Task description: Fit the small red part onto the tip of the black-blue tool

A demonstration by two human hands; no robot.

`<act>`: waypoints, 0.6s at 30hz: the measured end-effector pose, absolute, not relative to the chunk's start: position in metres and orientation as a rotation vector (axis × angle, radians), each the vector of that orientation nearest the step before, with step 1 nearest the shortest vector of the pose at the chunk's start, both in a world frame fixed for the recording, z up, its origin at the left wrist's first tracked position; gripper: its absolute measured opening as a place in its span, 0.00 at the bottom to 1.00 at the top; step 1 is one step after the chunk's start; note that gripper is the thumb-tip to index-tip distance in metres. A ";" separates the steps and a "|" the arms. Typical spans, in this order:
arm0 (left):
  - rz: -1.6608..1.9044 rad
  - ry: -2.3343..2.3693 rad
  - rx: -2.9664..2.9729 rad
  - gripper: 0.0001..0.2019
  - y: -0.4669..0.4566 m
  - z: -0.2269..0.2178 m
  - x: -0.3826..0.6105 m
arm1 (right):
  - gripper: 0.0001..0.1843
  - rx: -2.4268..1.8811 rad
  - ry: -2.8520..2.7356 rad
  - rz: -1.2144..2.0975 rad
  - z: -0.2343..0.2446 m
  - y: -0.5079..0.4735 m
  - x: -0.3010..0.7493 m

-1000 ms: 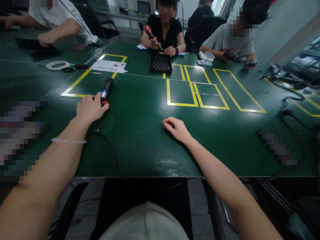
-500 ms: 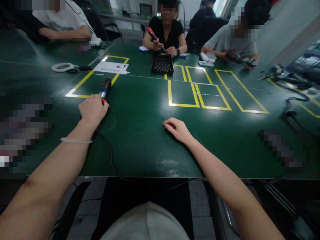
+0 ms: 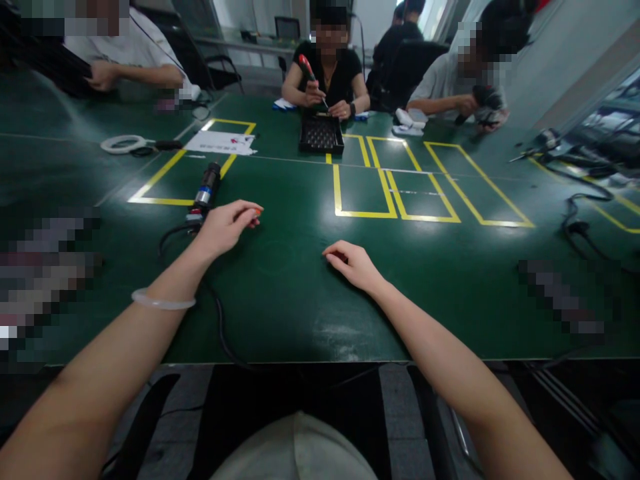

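Note:
My left hand (image 3: 227, 225) is above the green table (image 3: 295, 300), closed in a pinch, with a small orange piece (image 3: 258, 212) showing at its fingertips. Just behind its wrist lies a black, cylindrical corded tool (image 3: 205, 187) with a silver and blue band and a red part at its near end. The hand partly covers that end, and a black cable (image 3: 220, 320) runs under the forearm toward the table edge. My right hand (image 3: 354, 264) rests on the table to the right, fingers loosely curled, thumb apart from the forefinger, nothing visible in it.
Yellow tape rectangles (image 3: 367, 215) mark the table. A white paper (image 3: 220, 142) and a white ring-shaped item (image 3: 125, 143) lie farther left. Across the table, a person holds a red-handled tool (image 3: 306, 67) over a black tray (image 3: 321, 143). Other people sit to both sides.
My left hand has let go of the corded tool, which now lies on the table, and moved right with the small orange piece. My right hand stays almost still.

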State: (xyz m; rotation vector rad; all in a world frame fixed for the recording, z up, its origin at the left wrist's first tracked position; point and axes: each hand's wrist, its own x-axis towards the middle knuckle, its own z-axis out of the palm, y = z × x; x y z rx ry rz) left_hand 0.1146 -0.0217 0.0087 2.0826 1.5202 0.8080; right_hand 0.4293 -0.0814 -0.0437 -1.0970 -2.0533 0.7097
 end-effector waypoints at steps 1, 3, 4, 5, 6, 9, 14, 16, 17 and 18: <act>0.768 1.384 2.036 0.21 -0.026 0.010 0.127 | 0.07 -1.081 -2.055 0.722 -0.044 -0.082 0.429; 0.686 1.180 1.954 0.25 -0.038 0.011 0.152 | 0.07 -1.038 -2.054 0.765 -0.043 -0.084 0.426; 0.639 1.095 1.925 0.27 -0.045 0.011 0.164 | 0.07 -1.013 -2.049 0.796 -0.042 -0.086 0.425; 0.595 1.020 1.906 0.28 -0.051 0.010 0.174 | 0.09 -0.988 -2.039 0.836 -0.042 -0.087 0.424; 0.553 0.954 1.899 0.29 -0.057 0.009 0.182 | 0.13 -0.956 -2.034 0.878 -0.041 -0.088 0.422; 0.460 0.823 1.944 0.31 -0.070 0.005 0.197 | 0.17 -0.903 -2.021 0.917 -0.039 -0.092 0.418; 0.467 0.805 1.954 0.30 -0.072 -0.003 0.199 | 0.07 -0.870 -2.058 0.891 -0.035 -0.094 0.415; 0.511 0.811 1.906 0.29 -0.069 -0.006 0.196 | 0.06 -0.864 -2.051 0.867 -0.033 -0.095 0.415; 0.530 0.810 1.887 0.30 -0.068 -0.008 0.194 | 0.06 -0.857 -2.049 0.849 -0.033 -0.095 0.415; 0.545 0.808 1.874 0.30 -0.067 -0.009 0.192 | 0.06 -0.851 -2.050 0.831 -0.032 -0.095 0.415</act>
